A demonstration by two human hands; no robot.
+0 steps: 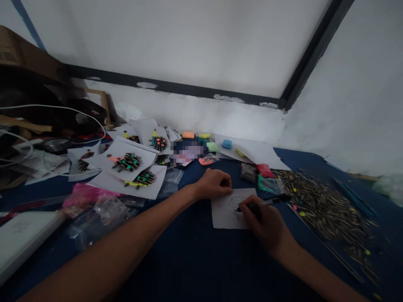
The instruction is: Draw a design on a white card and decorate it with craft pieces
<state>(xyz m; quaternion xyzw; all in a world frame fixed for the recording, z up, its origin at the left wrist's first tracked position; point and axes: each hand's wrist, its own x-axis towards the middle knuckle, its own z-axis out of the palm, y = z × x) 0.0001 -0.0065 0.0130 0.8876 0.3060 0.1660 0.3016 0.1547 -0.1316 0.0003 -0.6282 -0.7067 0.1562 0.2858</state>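
Note:
My right hand (264, 220) grips a black pen (275, 199), its tip end down at a small sheet of white paper (222, 216). A drawing (237, 202) made of dark lines and rows of short marks shows on that paper, partly covered by my fingers. At the sheet's upper left edge rests my left hand (214, 183), its fingers curled in and nothing visible in them. Right of the paper spreads a large pile of striped sunflower seeds (327, 205), with a few bright dots of clay among them.
Hedgehog-like figures of clay and seeds (126, 161) lie on white sheets at the left. Clay packets, including an orange one (188, 134) and a red one (265, 170), sit along the back. Plastic bags (103, 214), a white box (28, 239) and a cable (56, 107) are at left.

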